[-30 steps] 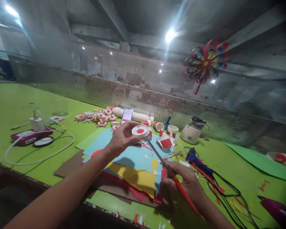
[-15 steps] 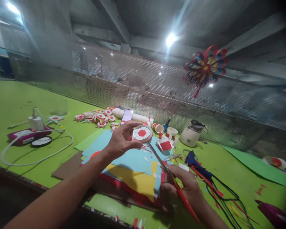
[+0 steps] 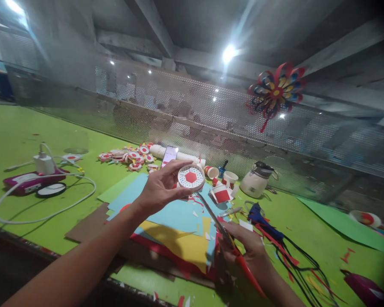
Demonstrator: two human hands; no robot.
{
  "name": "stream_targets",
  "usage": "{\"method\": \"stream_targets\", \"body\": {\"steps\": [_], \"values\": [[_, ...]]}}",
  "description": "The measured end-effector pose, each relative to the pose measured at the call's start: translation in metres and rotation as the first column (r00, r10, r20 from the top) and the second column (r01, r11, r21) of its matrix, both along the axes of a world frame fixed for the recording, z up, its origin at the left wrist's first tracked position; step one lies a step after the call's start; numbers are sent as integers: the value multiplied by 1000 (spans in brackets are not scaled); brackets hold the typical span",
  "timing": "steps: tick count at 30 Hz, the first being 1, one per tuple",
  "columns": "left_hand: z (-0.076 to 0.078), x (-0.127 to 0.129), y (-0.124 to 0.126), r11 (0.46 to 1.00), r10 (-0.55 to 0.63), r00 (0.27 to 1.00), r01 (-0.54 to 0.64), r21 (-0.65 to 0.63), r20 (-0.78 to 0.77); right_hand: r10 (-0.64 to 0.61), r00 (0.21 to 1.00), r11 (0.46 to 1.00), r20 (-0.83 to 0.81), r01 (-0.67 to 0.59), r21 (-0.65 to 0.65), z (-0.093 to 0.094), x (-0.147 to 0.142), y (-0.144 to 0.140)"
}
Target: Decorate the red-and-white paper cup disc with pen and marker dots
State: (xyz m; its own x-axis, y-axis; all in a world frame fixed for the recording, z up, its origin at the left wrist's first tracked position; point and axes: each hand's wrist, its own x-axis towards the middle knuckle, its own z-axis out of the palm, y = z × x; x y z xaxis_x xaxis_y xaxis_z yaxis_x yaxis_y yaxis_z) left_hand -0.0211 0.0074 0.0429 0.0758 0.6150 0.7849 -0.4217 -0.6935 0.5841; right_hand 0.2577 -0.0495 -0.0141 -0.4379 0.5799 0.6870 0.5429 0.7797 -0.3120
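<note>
round white paper disc with a red six-sided middle (image 3: 191, 177) sits up in the air over the table, pinched at its edge by the left hand (image 3: 160, 192). the thumb and fingers of that hand are curled on the disc and hold it tilted so its face shows.

big bright green table top (image 3: 25, 128) runs from left to right and fills the low half of the view. grey metal wall with lots of little holes (image 3: 185, 115) stands at the far edge of the table. stack of flat coloured paper sheets, blue, yellow and red (image 3: 176, 226), lies near the middle, under both hands.

colourful paper flower with red, blue and yellow loops (image 3: 275, 91) hangs on the holey wall, far right. long white cable (image 3: 41, 204) curls on the left by a pink flat box (image 3: 28, 181). white kettle with a dark lid (image 3: 257, 181) stands to the right of the disc, farther back.

right hand (image 3: 248, 251) is near and low, closed on the long red-handled scissors (image 3: 225, 234). the thin blades point up and left, and the tip comes just below the disc.

bunch of black and red strings (image 3: 291, 251) lies right of that hand. pile of small red and white paper rounds (image 3: 128, 155) lies far left of the disc. little red and white paper cups (image 3: 224, 185) sit just right of the disc on the table.
</note>
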Motion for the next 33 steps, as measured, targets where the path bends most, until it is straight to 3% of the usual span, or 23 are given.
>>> {"method": "stream_targets", "body": {"steps": [3,7,10,12,14,17,21,28,33], "values": [[0,-2,0,998,47,999,-47,-41,-9,14,1000,1000,-5,-14,1,3,0,2],[-2,-3,2,993,-21,1000,22,-116,5,-4,998,1000,-69,3,-17,2,1,8],[-5,-3,4,980,-115,993,113,-163,-6,-87,974,982,-207,48,-184,5,1,8],[-7,-1,4,971,-170,984,160,-179,-42,-106,952,935,-287,-2,-354,14,-2,4],[-9,2,3,966,-209,972,188,-177,-107,-81,939,898,-336,-78,-433,26,-6,-3],[-14,8,4,958,-261,943,228,-172,-207,-53,901,873,-430,-168,-459,39,-13,-10],[-23,18,5,927,-351,889,286,-241,-294,-46,818,806,-573,-309,-505,41,-19,-9],[-33,26,6,886,-435,817,313,-342,-378,-79,806,786,-587,-313,-534,45,-26,-7],[-32,25,7,889,-437,791,306,-341,-429,-129,774,720,-620,-356,-595,41,-31,-6]]}}
